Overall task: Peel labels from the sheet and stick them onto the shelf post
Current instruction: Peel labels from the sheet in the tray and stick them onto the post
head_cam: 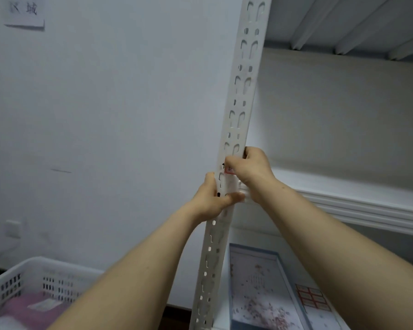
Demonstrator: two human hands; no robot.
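Note:
A white slotted shelf post (pixel 242 96) runs from the top of the view down to the bottom centre. My left hand (pixel 211 202) grips the post from the left, its thumb lying across the front face. My right hand (pixel 250 172) is curled round the post from the right, just above, with its thumb pressing a white label with a red edge (pixel 229 171) onto the front face. The label is mostly hidden under the thumb. A sheet of red-bordered labels (pixel 312 297) lies on the lower shelf at bottom right.
A flowered board (pixel 258 289) lies on the lower shelf under the label sheet. A white shelf edge (pixel 367 206) runs to the right of the post. A white slotted basket (pixel 34 287) with pink cloth sits at bottom left by the wall.

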